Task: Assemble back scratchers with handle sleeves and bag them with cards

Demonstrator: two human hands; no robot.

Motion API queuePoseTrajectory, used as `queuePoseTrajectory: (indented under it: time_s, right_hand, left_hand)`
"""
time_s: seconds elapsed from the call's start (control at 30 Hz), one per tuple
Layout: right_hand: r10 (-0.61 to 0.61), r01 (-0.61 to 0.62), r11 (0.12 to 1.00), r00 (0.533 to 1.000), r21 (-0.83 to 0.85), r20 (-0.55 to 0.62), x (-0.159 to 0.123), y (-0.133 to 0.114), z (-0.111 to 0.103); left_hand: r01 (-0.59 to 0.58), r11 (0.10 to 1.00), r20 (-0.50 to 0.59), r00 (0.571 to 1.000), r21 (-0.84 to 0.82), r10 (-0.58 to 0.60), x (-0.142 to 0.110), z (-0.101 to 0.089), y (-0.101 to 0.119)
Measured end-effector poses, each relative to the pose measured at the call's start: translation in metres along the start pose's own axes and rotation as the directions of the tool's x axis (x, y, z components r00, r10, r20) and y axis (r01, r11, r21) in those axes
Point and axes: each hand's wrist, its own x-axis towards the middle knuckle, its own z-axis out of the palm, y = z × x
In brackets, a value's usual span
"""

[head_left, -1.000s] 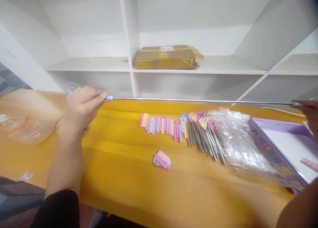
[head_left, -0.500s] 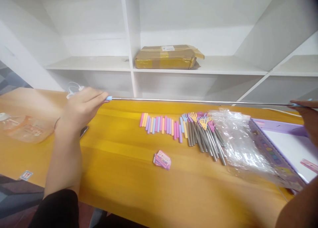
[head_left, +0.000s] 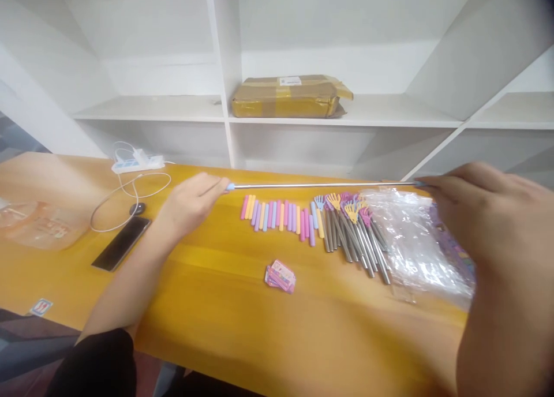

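Observation:
Between my two hands a thin telescopic back scratcher (head_left: 320, 185) stretches level above the table. My left hand (head_left: 193, 203) is closed round its light-blue left end. At the other end my right hand (head_left: 476, 212) pinches a blue part, mostly hidden by the fingers. Below the rod lies a row of pink, yellow, purple and blue handle sleeves (head_left: 281, 217). To their right is a pile of back scratchers (head_left: 357, 235) with coloured claw heads and metal shafts. A small stack of pink cards (head_left: 281, 276) lies nearer to me.
Clear plastic bags (head_left: 411, 241) lie right of the pile; a purple box behind them is mostly hidden by my right arm. At left are a phone (head_left: 122, 244), a power strip (head_left: 138, 162) with a cable and an orange bag (head_left: 47, 224). A taped carton (head_left: 289, 100) sits on the shelf.
My hands have come closer together, and the rod between them has become much shorter. My right hand moved left, my left hand right, uncovering the phone and power strip.

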Motion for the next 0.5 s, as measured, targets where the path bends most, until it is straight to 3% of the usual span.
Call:
queuePoseTrajectory:
  time_s: [0.03, 0.1, 0.17, 0.3, 0.37, 0.5]
  right_hand:
    - [-0.105, 0.105, 0.993, 0.994, 0.048, -0.012, 0.008, -0.02, -0.003]
    - [-0.185, 0.178, 0.977, 0.982, 0.121, 0.043, 0.02, -0.066, -0.009]
    - [-0.251, 0.25, 0.953, 0.968, 0.173, -0.016, 0.028, -0.115, -0.013]
    - [-0.271, 0.266, 0.942, 0.963, 0.202, -0.004, 0.029, -0.19, -0.013]
    - [-0.269, 0.261, 0.941, 0.963, 0.216, 0.01, 0.026, -0.203, -0.01]
    - [-0.273, 0.255, 0.92, 0.962, 0.299, 0.017, 0.021, -0.196, -0.006]
  left_hand:
    - [-0.005, 1.0, 0.02, 1.0, -0.013, 0.006, 0.001, 0.006, 0.009]
    - [-0.046, 0.999, 0.033, 0.998, -0.023, 0.047, 0.002, 0.017, 0.028]
    - [-0.115, 0.993, 0.007, 0.993, -0.03, 0.115, 0.002, 0.026, 0.049]
    - [-0.168, 0.98, 0.046, 0.984, -0.104, 0.173, -0.001, 0.037, 0.083]
    - [-0.158, 0.98, 0.113, 0.979, -0.12, 0.171, -0.002, 0.04, 0.089]
    - [-0.147, 0.982, 0.163, 0.973, -0.116, 0.165, -0.002, 0.039, 0.084]
